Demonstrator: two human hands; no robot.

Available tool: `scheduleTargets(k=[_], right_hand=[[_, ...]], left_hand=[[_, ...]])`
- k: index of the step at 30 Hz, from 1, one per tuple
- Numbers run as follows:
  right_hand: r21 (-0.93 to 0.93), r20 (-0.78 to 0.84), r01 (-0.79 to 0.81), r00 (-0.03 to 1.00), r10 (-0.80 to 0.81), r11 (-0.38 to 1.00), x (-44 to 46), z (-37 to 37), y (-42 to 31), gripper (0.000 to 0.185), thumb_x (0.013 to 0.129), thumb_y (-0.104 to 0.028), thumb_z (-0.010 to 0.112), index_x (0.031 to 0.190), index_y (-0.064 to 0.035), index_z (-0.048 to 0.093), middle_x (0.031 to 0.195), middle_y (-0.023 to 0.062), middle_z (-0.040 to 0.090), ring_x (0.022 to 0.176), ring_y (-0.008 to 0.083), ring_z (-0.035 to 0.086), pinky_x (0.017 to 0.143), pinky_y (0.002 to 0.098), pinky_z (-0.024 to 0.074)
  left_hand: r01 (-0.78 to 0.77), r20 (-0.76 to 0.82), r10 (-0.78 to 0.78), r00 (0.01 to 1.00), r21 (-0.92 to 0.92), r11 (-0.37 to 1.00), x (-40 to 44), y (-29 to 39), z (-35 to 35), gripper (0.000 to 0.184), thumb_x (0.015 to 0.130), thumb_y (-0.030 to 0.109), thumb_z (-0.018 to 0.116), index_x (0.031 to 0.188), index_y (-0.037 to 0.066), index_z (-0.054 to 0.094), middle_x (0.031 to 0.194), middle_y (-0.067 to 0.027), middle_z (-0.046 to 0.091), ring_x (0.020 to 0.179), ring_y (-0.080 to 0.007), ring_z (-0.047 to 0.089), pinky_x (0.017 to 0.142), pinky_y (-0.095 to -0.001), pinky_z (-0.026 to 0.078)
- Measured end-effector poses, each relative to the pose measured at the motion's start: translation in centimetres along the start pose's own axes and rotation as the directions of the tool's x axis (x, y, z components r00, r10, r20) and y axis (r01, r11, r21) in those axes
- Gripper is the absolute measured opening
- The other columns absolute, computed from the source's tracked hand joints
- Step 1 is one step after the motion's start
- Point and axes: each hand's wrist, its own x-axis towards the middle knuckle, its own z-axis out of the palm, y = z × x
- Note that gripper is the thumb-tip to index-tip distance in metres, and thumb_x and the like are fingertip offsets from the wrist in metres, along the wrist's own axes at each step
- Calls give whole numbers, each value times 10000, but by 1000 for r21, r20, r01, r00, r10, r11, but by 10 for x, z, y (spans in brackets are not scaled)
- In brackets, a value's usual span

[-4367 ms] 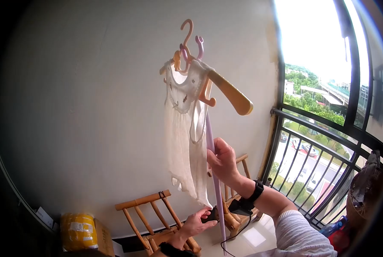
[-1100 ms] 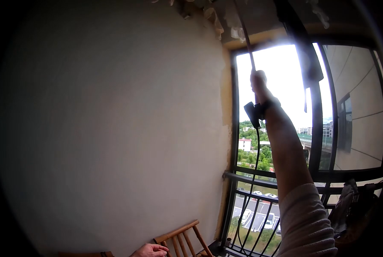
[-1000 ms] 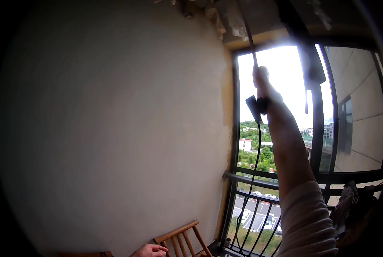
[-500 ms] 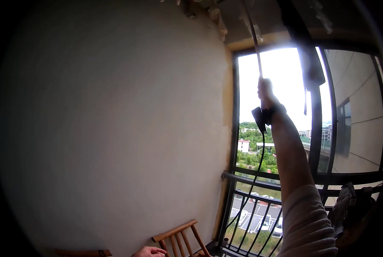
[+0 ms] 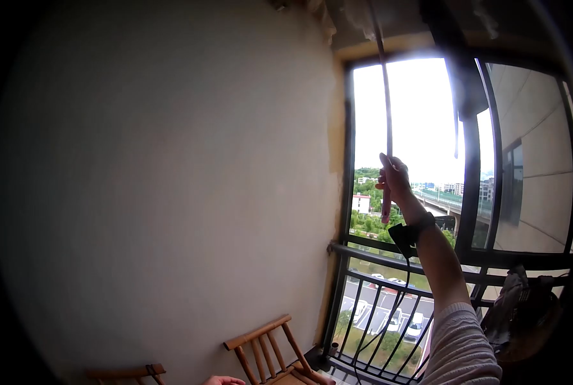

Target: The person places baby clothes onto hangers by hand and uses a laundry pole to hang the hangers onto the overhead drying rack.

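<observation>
My right hand [image 5: 395, 178] is raised in front of the window, its fingers wrapped round the pink lower end of a long thin pole [image 5: 389, 115]. The pole runs almost straight up past the top of the view, so its upper end is hidden. A dark strap and small black box [image 5: 403, 239] sit at my right wrist, with a black cable hanging from the box. Only a sliver of my left hand [image 5: 223, 380] shows at the bottom edge, beside a wooden chair [image 5: 261, 340]; most of its fingers are out of view.
A plain pale wall [image 5: 171, 192] fills the left side. The window [image 5: 421, 96] has a dark frame, with a metal railing [image 5: 379, 308] below it. Part of another wooden chair [image 5: 126, 372] shows at lower left. Dark cloth-like items [image 5: 517, 308] lie at the right. A dark shape [image 5: 463, 83] hangs overhead.
My right hand has come down with the pole, and the pole's pink lower end now shows below my fist. My left hand has sunk further out of the bottom of the view.
</observation>
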Motion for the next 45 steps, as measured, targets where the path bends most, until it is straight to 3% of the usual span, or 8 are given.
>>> scheduleTargets(k=[3,7,9,11,17,24,32,45], right_hand=[[-5,243,-257,937,251,966,-61,-3,49,298,795,-343,653,851,-71,544,633,18,532,492,121,562,417,253,496],[60,464,-322,847,259,945,-144,14,85,219,856,-268,592,781,-72,530,608,-2,518,506,119,574,487,267,522],[129,601,-467,739,306,875,-199,33,81,239,889,-258,542,745,-72,504,587,-6,480,498,115,553,501,273,525],[-21,688,-552,596,413,834,-263,47,108,244,919,-226,487,734,-68,483,589,2,461,510,107,517,589,294,535],[-20,921,-661,280,271,750,-408,102,110,198,890,-202,552,779,-41,525,630,12,491,603,121,529,691,299,486],[-202,979,-325,-67,191,924,-523,171,98,139,822,-179,647,873,-52,621,732,-10,606,658,45,540,537,173,431],[-359,886,-359,-422,193,862,-630,235,63,209,842,-203,623,945,-22,597,772,49,642,723,99,625,557,188,478],[-306,643,-293,-765,-30,906,-756,305,117,248,867,-196,582,1034,-13,569,937,87,629,836,132,616,661,235,499]], left_hand=[[48,-62,-55,997,-112,993,-13,-33,11,303,816,148,614,1075,-4,574,817,-65,636,670,-110,597,541,-217,479],[255,-41,-268,962,-198,946,-21,-101,11,280,852,196,594,1075,27,592,923,-13,625,819,-91,582,702,-236,464],[212,-111,-250,962,-274,938,-51,-108,26,261,852,174,586,1066,24,591,897,-21,628,805,-105,598,670,-231,467],[158,-195,-232,953,-331,930,-80,-121,39,244,835,143,597,1042,14,587,856,-11,621,761,-91,587,637,-219,456],[112,-382,-324,866,-483,869,-182,-151,70,264,831,155,611,1049,11,572,827,8,590,728,-63,556,622,-202,437],[-42,-660,-395,640,-543,839,-317,-186,105,238,849,134,587,1052,12,568,877,-17,599,738,-78,557,622,-205,430],[-159,-779,-623,70,-625,764,-435,-196,184,254,844,157,563,1062,26,570,875,-34,610,744,-111,575,636,-230,434],[-514,-569,-798,-200,-633,579,-360,-229,283,243,855,164,559,1059,33,580,883,-43,622,737,-112,585,639,-231,445]])
